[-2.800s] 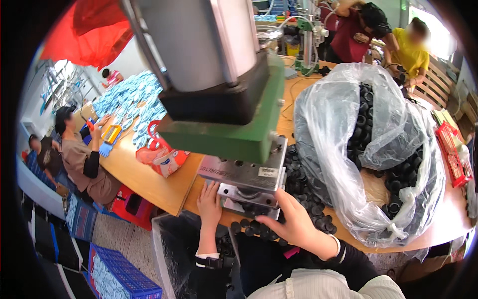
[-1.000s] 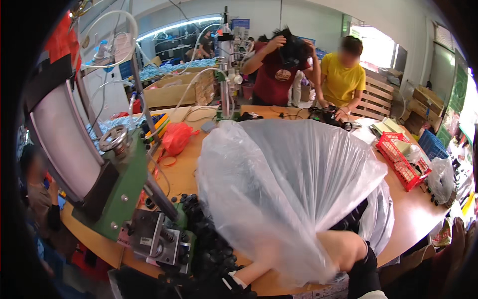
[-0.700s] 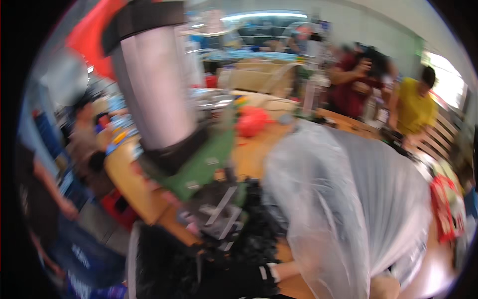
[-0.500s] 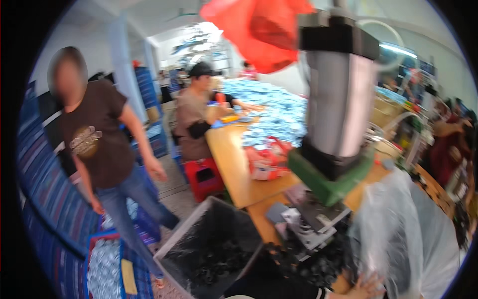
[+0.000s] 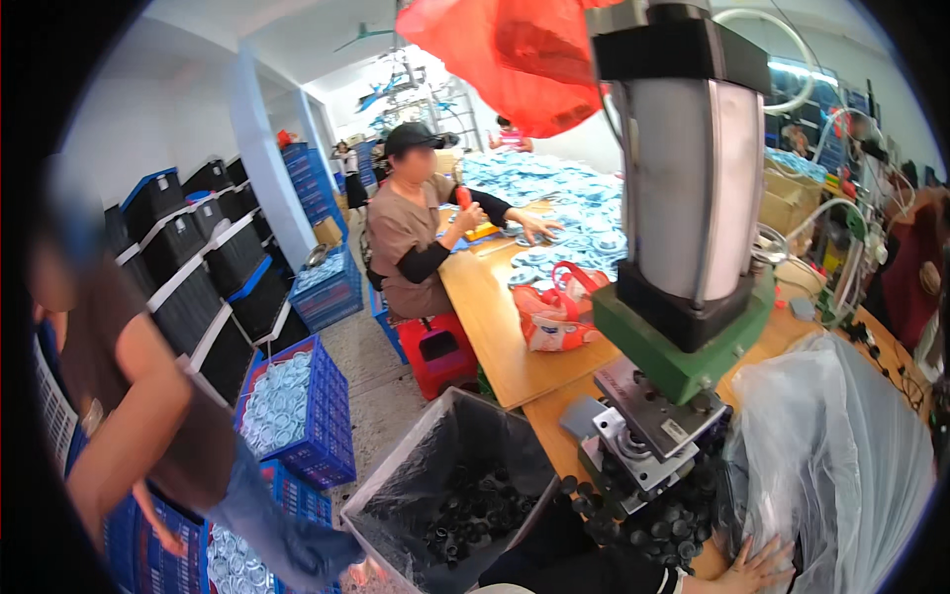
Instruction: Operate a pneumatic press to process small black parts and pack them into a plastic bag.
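Note:
My left hand (image 5: 754, 571) lies at the lower right, with its arm in a dark sleeve (image 5: 594, 569) with white cuff stripes reaching in from the lower edge. Its fingers are spread against the lower edge of a clear plastic bag (image 5: 821, 445), and I see nothing gripped in them. Small black round parts (image 5: 678, 525) are heaped beside the hand, under and around the metal fixture (image 5: 648, 436) of a press. Above that fixture stands the press's grey cylinder (image 5: 683, 188) on a green mount (image 5: 693, 346). My right hand is out of the picture.
A plastic-lined bin (image 5: 386, 495) holds more black parts. Across the wooden table (image 5: 495, 346) sits a person (image 5: 411, 218) near piled light-blue rings (image 5: 554, 198) and a red-white bag (image 5: 559, 317). Another person (image 5: 158, 396) bends at the left beside blue crates (image 5: 332, 416). A red sheet (image 5: 505, 59) hangs overhead.
The view has shifted slightly and sharpened. The standing person at the left has come closer and bent over, uncovering stacked black boxes and a crate of rings. My left hand stays by the plastic bag.

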Demonstrator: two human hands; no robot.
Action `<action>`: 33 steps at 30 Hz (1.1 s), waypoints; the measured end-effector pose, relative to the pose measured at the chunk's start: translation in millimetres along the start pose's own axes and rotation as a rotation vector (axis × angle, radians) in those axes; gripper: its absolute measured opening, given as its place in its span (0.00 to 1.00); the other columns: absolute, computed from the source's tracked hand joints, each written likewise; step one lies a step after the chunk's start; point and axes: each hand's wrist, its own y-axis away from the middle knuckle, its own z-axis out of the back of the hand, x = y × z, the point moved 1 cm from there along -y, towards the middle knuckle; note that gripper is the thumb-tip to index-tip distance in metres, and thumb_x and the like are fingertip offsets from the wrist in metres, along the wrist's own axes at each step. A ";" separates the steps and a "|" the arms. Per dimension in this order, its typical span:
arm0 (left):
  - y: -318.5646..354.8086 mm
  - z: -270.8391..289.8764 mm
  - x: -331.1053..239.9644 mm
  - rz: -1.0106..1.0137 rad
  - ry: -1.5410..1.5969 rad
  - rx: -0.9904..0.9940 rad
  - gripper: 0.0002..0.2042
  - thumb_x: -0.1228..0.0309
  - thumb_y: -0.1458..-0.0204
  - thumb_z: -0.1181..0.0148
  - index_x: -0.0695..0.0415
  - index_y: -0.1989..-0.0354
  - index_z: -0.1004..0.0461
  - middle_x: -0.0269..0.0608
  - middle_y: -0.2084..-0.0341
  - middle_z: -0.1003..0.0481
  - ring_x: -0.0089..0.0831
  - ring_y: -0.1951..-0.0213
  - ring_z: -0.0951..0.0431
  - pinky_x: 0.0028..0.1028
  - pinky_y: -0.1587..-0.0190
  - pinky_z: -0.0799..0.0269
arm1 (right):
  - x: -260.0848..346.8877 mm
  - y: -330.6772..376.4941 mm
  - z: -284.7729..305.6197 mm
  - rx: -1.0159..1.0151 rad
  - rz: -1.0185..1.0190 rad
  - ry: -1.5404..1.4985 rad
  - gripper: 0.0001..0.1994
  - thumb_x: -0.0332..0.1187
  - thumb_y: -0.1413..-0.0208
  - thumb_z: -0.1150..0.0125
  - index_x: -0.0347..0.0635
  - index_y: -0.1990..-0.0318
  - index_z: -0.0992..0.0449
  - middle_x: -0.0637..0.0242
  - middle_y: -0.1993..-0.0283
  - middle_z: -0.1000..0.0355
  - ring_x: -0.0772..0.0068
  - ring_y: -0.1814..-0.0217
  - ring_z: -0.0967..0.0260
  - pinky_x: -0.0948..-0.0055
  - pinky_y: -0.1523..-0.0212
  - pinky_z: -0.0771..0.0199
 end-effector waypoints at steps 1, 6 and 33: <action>0.1 -0.3 -0.9 -0.003 -0.003 0.005 0.30 0.50 0.56 0.40 0.51 0.46 0.34 0.51 0.41 0.42 0.52 0.34 0.55 0.67 0.41 0.61 | 1.2 0.2 0.5 0.001 -0.008 0.005 0.05 0.28 0.56 0.43 0.37 0.76 0.32 0.57 0.79 0.34 0.55 0.78 0.36 0.60 0.76 0.38; -2.2 -7.4 -9.9 -0.037 -0.005 0.004 0.31 0.50 0.55 0.40 0.51 0.44 0.36 0.51 0.40 0.43 0.52 0.34 0.54 0.67 0.41 0.61 | 1.2 4.8 6.8 0.017 -0.028 0.012 0.05 0.28 0.55 0.44 0.37 0.75 0.31 0.55 0.79 0.34 0.53 0.77 0.35 0.58 0.75 0.38; 3.8 -15.3 -22.3 -0.099 -0.203 0.070 0.48 0.50 0.66 0.32 0.41 0.32 0.51 0.51 0.32 0.64 0.60 0.32 0.69 0.74 0.45 0.73 | -8.1 252.4 74.0 -1.261 -0.357 0.139 0.13 0.39 0.54 0.35 0.38 0.75 0.27 0.76 0.80 0.34 0.87 0.76 0.40 0.80 0.77 0.40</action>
